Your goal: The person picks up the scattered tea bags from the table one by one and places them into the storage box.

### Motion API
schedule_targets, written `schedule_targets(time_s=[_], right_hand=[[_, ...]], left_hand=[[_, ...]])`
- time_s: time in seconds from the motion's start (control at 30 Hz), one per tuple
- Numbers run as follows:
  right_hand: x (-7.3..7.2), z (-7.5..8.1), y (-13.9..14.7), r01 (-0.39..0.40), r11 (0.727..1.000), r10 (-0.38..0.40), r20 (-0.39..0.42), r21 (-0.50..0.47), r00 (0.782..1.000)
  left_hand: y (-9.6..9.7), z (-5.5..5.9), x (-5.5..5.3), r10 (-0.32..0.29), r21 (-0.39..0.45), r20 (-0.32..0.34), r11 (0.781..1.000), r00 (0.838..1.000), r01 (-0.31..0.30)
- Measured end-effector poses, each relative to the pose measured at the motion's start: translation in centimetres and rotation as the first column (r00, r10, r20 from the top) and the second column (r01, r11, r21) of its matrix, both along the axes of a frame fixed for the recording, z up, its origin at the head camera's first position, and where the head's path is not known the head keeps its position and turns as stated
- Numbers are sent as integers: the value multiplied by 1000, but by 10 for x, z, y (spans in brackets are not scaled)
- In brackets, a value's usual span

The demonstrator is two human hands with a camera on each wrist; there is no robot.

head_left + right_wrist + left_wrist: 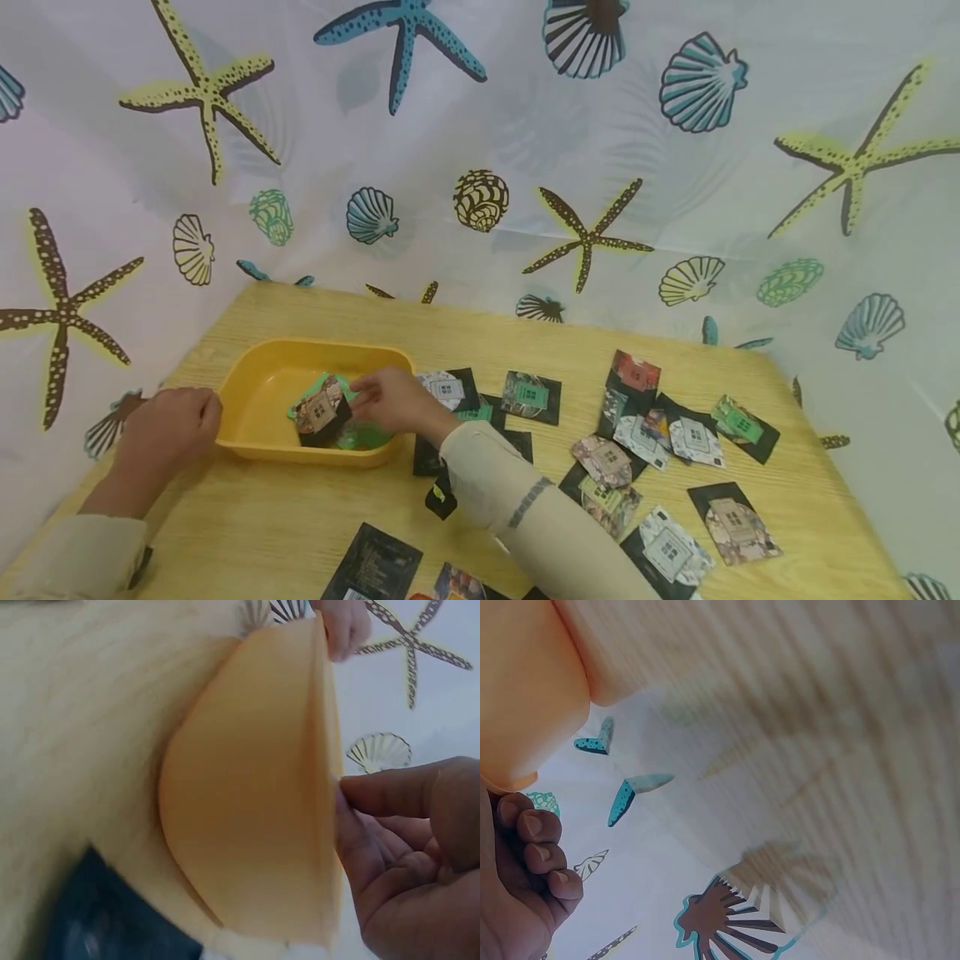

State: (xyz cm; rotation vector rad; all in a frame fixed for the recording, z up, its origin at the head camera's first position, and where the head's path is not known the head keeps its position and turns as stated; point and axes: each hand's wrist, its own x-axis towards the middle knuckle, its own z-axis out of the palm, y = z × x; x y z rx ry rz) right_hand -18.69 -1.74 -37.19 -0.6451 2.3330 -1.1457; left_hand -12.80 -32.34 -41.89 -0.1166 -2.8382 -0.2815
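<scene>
A yellow plastic basin point(255, 408) stands on the left of the wooden table. At its left rim, my left hand point(171, 425) grips the edge with curled fingers; the left wrist view shows those fingers point(544, 855) folded just below the rim. My right hand point(397, 404) reaches over the basin's right side and pinches the edge of a small black packet with a brownish-pink label point(321, 408). Beneath that packet, bright green pieces point(363, 435) show in the basin. In the right wrist view the basin wall point(247, 787) hides the packet.
Several flat black packets with coloured labels lie to the right, among them a green-labelled one point(531, 396) and a red-labelled one point(636, 375). A dark packet point(375, 562) lies at the front. A shell-and-starfish patterned sheet point(450, 125) rises behind the table.
</scene>
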Motion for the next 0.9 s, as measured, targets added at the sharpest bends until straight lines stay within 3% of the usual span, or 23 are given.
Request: schedule_targets(time_s=[0.17,0.33,0.6,0.77,0.9], right_hand=[[-17,16,28,56,994,-59,-31,-90,998],[-39,24,67,166,982,-175,-108,-89,979],[-58,-3,116,335,935,-313,-178,113,933],[-56,-20,121,392,897,-362,-169,206,917],[-52,-33,114,397,879,-358,-185,264,915]], left_hand=[[-2,6,0,-4,-7,21,1000,1000,4],[-2,5,0,-5,12,59,1000,998,4],[-2,-1,-4,-11,24,26,1000,1000,10],[-1,1,-3,-22,28,4,999,1000,22],[-1,1,0,-22,25,11,999,1000,22]])
